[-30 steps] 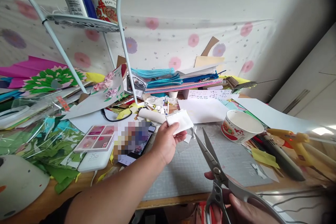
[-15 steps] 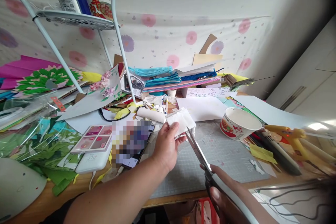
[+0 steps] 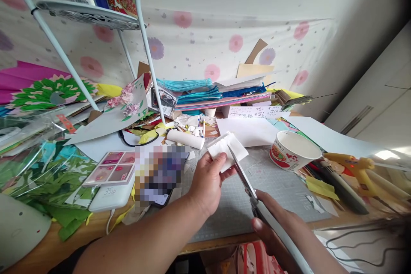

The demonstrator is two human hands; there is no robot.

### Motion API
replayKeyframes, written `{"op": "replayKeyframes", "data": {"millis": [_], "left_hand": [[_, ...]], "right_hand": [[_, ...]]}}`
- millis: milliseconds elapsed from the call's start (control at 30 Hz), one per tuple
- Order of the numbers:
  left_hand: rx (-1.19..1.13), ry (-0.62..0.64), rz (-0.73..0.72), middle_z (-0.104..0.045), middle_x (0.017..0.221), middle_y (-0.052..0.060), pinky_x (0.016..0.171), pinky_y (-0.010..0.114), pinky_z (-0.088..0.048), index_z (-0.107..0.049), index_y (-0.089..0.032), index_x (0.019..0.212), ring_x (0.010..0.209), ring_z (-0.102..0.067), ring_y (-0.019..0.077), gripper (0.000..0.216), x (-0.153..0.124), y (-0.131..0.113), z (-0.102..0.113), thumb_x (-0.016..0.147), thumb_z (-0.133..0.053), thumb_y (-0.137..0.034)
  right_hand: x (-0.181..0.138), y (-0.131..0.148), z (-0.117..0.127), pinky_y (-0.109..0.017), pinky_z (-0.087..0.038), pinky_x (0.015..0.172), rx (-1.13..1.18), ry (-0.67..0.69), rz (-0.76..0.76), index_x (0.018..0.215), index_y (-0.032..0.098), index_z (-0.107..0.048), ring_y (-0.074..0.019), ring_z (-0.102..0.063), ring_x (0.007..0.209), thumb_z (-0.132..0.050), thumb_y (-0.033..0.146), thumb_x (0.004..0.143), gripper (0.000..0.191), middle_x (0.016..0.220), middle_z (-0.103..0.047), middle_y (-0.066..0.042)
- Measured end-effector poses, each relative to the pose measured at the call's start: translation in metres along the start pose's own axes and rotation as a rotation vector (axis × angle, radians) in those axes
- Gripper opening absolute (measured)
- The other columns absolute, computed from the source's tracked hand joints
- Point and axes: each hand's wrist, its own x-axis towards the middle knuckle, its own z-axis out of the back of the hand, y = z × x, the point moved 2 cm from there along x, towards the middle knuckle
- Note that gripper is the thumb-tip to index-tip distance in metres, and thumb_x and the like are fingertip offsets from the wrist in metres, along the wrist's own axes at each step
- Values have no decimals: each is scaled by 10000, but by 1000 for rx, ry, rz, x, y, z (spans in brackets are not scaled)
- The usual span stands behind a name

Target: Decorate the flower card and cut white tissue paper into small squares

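My left hand (image 3: pixel 208 177) pinches a small stack of white paper (image 3: pixel 236 150) between thumb and fingers, above the grey cutting mat (image 3: pixel 234 214). In my right hand (image 3: pixel 276 222) is a pair of scissors (image 3: pixel 245 180) with pale grey handles. Its blades point up and left, with the tips over the paper's right part. They look nearly closed; whether they are cutting the paper I cannot tell. My right fingers are wrapped round the handles and partly hidden by them.
A paper noodle bowl (image 3: pixel 293 154) and a yellow glue gun (image 3: pixel 353 165) stand right of the mat. To the left lie a phone (image 3: pixel 165 197), a white power bank (image 3: pixel 111 197) and green paper scraps (image 3: pixel 48 180). A white roll (image 3: pixel 185 139) and a metal rack (image 3: pixel 147 51) are farther back.
The white paper and my left hand have shifted slightly right. The scissors have moved a little right with my right hand, and their blades look more closed.
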Motion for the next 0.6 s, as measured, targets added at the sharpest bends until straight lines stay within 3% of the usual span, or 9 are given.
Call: {"op": "replayKeyframes", "data": {"millis": [367, 500, 600], "left_hand": [[35, 77, -17, -715, 915, 51, 696, 343, -553, -638, -173, 976, 789, -673, 210, 248, 3, -7, -1, 752, -704, -259], [44, 66, -9, -710, 893, 49, 684, 336, -551, -631, -166, 954, 780, -669, 208, 251, 2, -8, -2, 736, -718, -254], [51, 66, 2, -705, 886, 56, 688, 331, -546, -627, -160, 957, 789, -667, 212, 266, 0, -8, -2, 734, -727, -265]], "right_hand": [[0, -7, 3, -300, -459, 586, -33, -10, 36, 1237, 212, -516, -233, -657, 627, -386, 633, 871, 572, 617, -645, -19], [-1, -5, 4, -304, -469, 614, -35, -24, 61, 1230, 214, -518, -219, -655, 655, -354, 628, 882, 565, 782, -695, -61], [-2, -6, 5, -296, -476, 606, -13, -39, 70, 1219, 214, -534, -211, -653, 640, -378, 628, 877, 559, 797, -702, -64]]}}
